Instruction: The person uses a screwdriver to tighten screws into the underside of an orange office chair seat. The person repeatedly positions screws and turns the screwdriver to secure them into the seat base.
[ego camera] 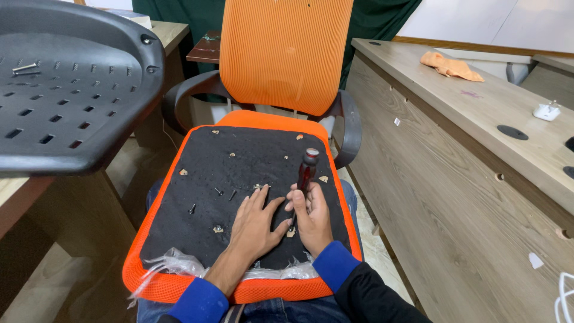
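Observation:
An orange seat cushion [173, 281] lies upside down across my lap, its black underside facing up. My right hand [312, 218] grips a screwdriver with a dark red handle [307, 169], held upright with its tip down on the black surface near a small metal fitting [291, 232]. My left hand [254, 224] rests flat on the black surface just left of the screwdriver, fingers spread. Loose dark screws [219, 192] and several small brass-coloured fittings [183, 172] are scattered over the underside.
An orange mesh office chair [286, 54] with black armrests stands right behind the cushion. A black perforated plastic seat shell [72, 90] with screws on it sits on a desk at left. At right, a long wooden desk [454, 179] holds an orange cloth [451, 66] and a white charger [546, 111].

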